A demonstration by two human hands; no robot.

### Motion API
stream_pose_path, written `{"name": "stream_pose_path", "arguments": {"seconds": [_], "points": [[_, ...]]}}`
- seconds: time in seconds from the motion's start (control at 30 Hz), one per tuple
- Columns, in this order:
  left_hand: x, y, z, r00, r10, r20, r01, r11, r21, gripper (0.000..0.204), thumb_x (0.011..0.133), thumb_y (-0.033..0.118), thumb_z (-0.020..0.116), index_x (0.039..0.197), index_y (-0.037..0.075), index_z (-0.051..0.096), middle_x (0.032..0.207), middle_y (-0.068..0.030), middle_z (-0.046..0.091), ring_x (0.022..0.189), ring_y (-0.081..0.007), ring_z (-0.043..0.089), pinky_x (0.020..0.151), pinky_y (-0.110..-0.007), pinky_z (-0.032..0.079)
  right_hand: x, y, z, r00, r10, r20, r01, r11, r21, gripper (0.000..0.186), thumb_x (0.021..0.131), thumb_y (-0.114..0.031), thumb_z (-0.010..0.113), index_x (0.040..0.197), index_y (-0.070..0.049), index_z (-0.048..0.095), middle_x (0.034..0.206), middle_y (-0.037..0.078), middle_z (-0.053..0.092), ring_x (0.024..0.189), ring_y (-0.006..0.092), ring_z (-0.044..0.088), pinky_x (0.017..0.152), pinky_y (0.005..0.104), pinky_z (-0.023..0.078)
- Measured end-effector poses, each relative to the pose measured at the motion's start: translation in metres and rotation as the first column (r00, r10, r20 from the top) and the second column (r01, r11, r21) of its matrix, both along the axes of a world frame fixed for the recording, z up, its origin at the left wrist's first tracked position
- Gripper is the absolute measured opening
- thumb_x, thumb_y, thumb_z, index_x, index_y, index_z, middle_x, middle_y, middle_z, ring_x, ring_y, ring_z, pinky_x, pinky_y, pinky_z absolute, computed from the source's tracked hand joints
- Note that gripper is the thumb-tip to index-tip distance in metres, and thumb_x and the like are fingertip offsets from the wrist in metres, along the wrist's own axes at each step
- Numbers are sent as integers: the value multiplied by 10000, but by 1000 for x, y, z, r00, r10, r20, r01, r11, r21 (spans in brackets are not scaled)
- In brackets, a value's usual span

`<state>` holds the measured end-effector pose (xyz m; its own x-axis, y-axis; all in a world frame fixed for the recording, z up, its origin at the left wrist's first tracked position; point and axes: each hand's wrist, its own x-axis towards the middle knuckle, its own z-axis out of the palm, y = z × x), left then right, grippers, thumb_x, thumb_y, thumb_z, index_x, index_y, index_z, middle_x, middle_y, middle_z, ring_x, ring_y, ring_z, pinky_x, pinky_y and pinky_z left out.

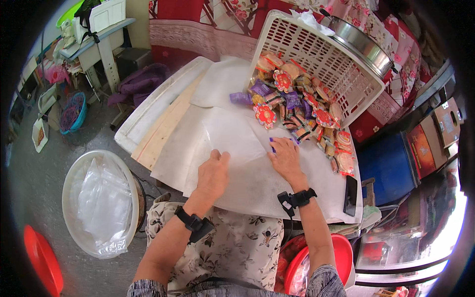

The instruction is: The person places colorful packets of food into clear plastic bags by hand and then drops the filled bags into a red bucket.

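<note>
Your left hand (213,173) lies flat, fingers spread and unclenched, on a thin translucent plastic sheet (232,136) in the middle of the white work board (163,99). Your right hand (286,158) presses its right edge with loosely curled fingers, gripping nothing that I can see. The sheet looks light, limp and slippery; take it at a corner. Its long axis runs near to far, toward the tipped white basket (316,54) spilling wrapped snacks (297,106).

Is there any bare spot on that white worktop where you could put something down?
Yes. The white sheet is bare at the far left, between the wooden board and the snack packets. Another bare stretch lies near the front edge, between the right hand and the black phone. It is crowded at the tipped white basket, where packets spill out.
</note>
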<state>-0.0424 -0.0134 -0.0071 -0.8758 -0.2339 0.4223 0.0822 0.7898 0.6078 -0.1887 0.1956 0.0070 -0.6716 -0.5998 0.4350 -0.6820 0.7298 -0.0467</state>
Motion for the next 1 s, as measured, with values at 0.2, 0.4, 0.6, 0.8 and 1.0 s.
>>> {"name": "stream_pose_path", "arguments": {"seconds": [0.2,0.4,0.6,0.8,1.0], "points": [[6,-4,3,998,-13,64,12,1000,18,121,777,-25,536,888,12,510,881,-204,517,729,-411,591,633,-493,484,-26,-15,18,959,-221,178,191,967,170,278,782,-264,682,962,-59,627,1040,96,619,1019,312,583,814,502,456],[6,-8,-2,991,-40,127,40,999,6,131,767,-37,522,889,10,533,908,-216,537,749,-411,604,658,-486,499,-45,-79,23,963,-264,55,266,964,-29,604,715,-368,743,1155,-19,523,1061,202,619,983,383,615,785,483,508],[4,-5,1,990,-88,112,86,996,15,110,777,-21,514,882,1,539,905,-220,537,754,-416,601,665,-489,498,-89,-69,5,941,-338,-20,338,938,76,326,797,-240,646,998,0,557,983,191,645,845,364,653,732,463,538],[7,-5,8,992,-84,91,81,996,35,91,769,-15,516,859,-11,526,871,-234,527,731,-439,588,650,-505,486,-64,-21,21,970,-176,166,228,897,-379,240,864,-188,614,687,-35,559,691,140,641,533,268,591,492,378,470],[8,-5,1,995,-101,24,99,994,54,90,762,-2,529,848,-17,507,838,-244,518,697,-457,572,621,-520,467,30,9,46,584,316,748,497,590,-636,192,902,-189,635,801,-27,632,623,26,610,458,63,530,383,198,402]]}}
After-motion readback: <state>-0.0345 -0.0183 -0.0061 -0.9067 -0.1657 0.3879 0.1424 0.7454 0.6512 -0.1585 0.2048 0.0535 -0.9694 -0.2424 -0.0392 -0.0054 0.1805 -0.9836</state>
